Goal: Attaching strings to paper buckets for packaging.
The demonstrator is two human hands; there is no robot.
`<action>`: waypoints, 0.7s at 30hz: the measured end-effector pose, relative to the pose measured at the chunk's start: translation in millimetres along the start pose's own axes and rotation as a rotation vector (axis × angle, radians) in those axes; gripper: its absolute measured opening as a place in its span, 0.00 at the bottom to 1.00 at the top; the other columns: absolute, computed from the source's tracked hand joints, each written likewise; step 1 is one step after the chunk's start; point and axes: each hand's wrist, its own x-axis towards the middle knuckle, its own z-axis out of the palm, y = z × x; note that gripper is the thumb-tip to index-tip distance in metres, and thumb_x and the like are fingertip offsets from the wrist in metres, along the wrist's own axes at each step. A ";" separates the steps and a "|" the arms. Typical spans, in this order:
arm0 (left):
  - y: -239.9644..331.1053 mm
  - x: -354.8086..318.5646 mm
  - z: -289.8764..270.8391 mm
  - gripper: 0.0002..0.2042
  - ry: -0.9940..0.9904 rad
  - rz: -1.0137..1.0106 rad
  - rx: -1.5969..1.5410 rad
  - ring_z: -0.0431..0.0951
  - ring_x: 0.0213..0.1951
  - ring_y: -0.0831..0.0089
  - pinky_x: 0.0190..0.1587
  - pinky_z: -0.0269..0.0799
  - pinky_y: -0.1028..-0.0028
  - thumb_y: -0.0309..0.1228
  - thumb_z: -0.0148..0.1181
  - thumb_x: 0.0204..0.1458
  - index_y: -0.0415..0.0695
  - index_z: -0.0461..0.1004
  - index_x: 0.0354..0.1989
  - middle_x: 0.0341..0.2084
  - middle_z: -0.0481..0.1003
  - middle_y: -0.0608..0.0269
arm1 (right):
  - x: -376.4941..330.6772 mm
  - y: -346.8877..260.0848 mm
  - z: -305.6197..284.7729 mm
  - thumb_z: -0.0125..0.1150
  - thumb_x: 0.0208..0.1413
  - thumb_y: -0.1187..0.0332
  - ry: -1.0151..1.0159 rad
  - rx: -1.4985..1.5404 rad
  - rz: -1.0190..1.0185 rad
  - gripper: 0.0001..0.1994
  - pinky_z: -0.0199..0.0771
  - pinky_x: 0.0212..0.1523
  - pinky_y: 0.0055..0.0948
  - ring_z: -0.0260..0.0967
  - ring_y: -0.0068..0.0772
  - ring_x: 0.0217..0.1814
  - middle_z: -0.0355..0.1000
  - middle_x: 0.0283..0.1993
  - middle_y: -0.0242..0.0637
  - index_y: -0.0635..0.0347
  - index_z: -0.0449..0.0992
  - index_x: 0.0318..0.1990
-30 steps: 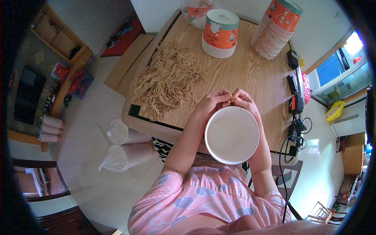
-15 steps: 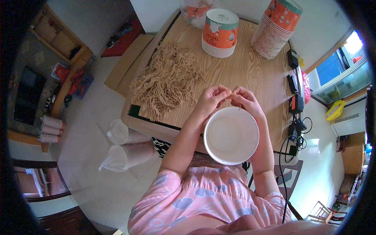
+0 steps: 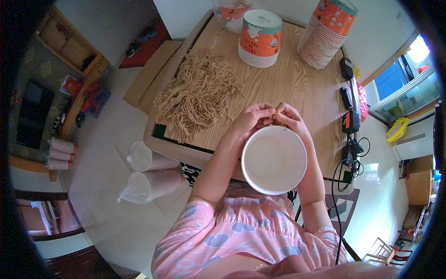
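Note:
A white paper bucket (image 3: 273, 160) stands between my forearms with its round mouth facing up, close against my body at the table's near edge. Just beyond its far rim, my left hand (image 3: 252, 119) and my right hand (image 3: 293, 122) meet fingertip to fingertip, both closed in a pinch. What they pinch is tiny and mostly hidden; a bit of tan cord seems to show at the rim by the right fingers. To the left on the table lies a loose, tangled heap of tan cords (image 3: 200, 93).
Upside-down orange and green buckets (image 3: 261, 39) stand at the table's back. A tall nested stack (image 3: 325, 37) leans at the back right. Power adapters with black cables (image 3: 350, 122) line the right edge. Bagged bucket stacks (image 3: 153, 186) lie on the floor at left.
My fingers have shifted slightly at the bucket's far rim, the left fingers now lying straighter against the right ones. The bucket and the cord heap stay in place.

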 end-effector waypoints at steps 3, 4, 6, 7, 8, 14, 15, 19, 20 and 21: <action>-3.9 0.5 1.7 0.05 0.084 0.039 0.048 0.67 0.22 0.84 0.24 0.63 0.84 0.28 0.59 0.52 0.41 0.74 0.35 0.22 0.70 0.71 | -1.3 0.2 -2.3 0.57 0.58 0.67 0.027 0.005 0.039 0.07 0.57 0.25 0.16 0.60 0.12 0.27 0.67 0.26 0.24 0.59 0.71 0.31; -4.6 0.3 1.4 0.06 0.172 0.099 0.147 0.67 0.23 0.85 0.25 0.63 0.84 0.28 0.60 0.52 0.40 0.74 0.36 0.23 0.71 0.70 | -0.8 -2.4 -3.4 0.57 0.58 0.67 0.025 0.006 0.040 0.07 0.57 0.25 0.16 0.60 0.12 0.27 0.67 0.26 0.24 0.59 0.71 0.31; -0.5 -3.5 2.3 0.06 0.210 0.133 0.314 0.69 0.24 0.84 0.26 0.65 0.84 0.27 0.60 0.52 0.39 0.74 0.36 0.24 0.73 0.68 | -0.2 -13.2 -3.6 0.57 0.58 0.66 0.110 -0.291 0.111 0.07 0.57 0.24 0.15 0.60 0.12 0.26 0.67 0.26 0.23 0.59 0.72 0.30; 0.8 -4.7 2.6 0.06 0.248 0.168 0.482 0.71 0.26 0.84 0.28 0.67 0.83 0.27 0.60 0.51 0.38 0.75 0.35 0.26 0.75 0.67 | -0.8 -16.5 -1.1 0.57 0.58 0.66 0.110 -0.291 0.112 0.07 0.57 0.24 0.15 0.60 0.12 0.26 0.67 0.26 0.23 0.59 0.72 0.30; -0.5 -3.6 -0.2 0.06 0.248 0.171 0.483 0.71 0.26 0.84 0.28 0.67 0.83 0.27 0.60 0.51 0.38 0.75 0.35 0.26 0.75 0.67 | -0.2 -20.1 2.7 0.57 0.58 0.66 0.136 -0.316 0.118 0.08 0.56 0.24 0.15 0.60 0.12 0.25 0.67 0.25 0.23 0.59 0.72 0.29; -9.6 3.2 -4.7 0.04 0.395 0.314 0.922 0.75 0.28 0.80 0.32 0.72 0.77 0.25 0.60 0.50 0.37 0.77 0.30 0.25 0.78 0.63 | 1.7 -16.9 -1.3 0.57 0.57 0.64 0.228 -0.438 0.253 0.11 0.55 0.22 0.16 0.59 0.12 0.23 0.67 0.23 0.23 0.59 0.73 0.26; -10.4 3.2 -6.2 0.04 0.405 0.342 0.979 0.76 0.27 0.80 0.32 0.72 0.77 0.25 0.61 0.50 0.38 0.77 0.30 0.24 0.78 0.63 | 1.9 -15.8 -1.3 0.57 0.57 0.64 0.231 -0.455 0.286 0.11 0.56 0.22 0.16 0.59 0.12 0.23 0.67 0.22 0.23 0.59 0.73 0.26; -9.4 2.1 -3.6 0.04 0.409 0.407 1.071 0.76 0.25 0.78 0.30 0.72 0.76 0.26 0.62 0.48 0.38 0.76 0.29 0.23 0.78 0.61 | 1.3 -17.7 1.2 0.57 0.57 0.64 0.222 -0.485 0.283 0.11 0.56 0.22 0.17 0.59 0.13 0.23 0.66 0.22 0.23 0.60 0.74 0.27; -9.1 2.4 -1.8 0.04 0.407 0.407 1.071 0.76 0.25 0.78 0.30 0.72 0.76 0.26 0.62 0.48 0.38 0.76 0.29 0.23 0.78 0.61 | 1.3 -19.1 1.5 0.57 0.57 0.65 0.221 -0.542 0.287 0.10 0.57 0.23 0.17 0.59 0.14 0.23 0.66 0.22 0.23 0.60 0.74 0.27; -9.5 2.5 0.4 0.04 0.418 0.423 1.079 0.76 0.25 0.77 0.29 0.71 0.75 0.26 0.61 0.49 0.38 0.76 0.29 0.23 0.78 0.61 | 1.2 -20.7 1.8 0.56 0.57 0.65 0.221 -0.599 0.290 0.10 0.57 0.23 0.18 0.59 0.14 0.23 0.66 0.22 0.23 0.60 0.73 0.27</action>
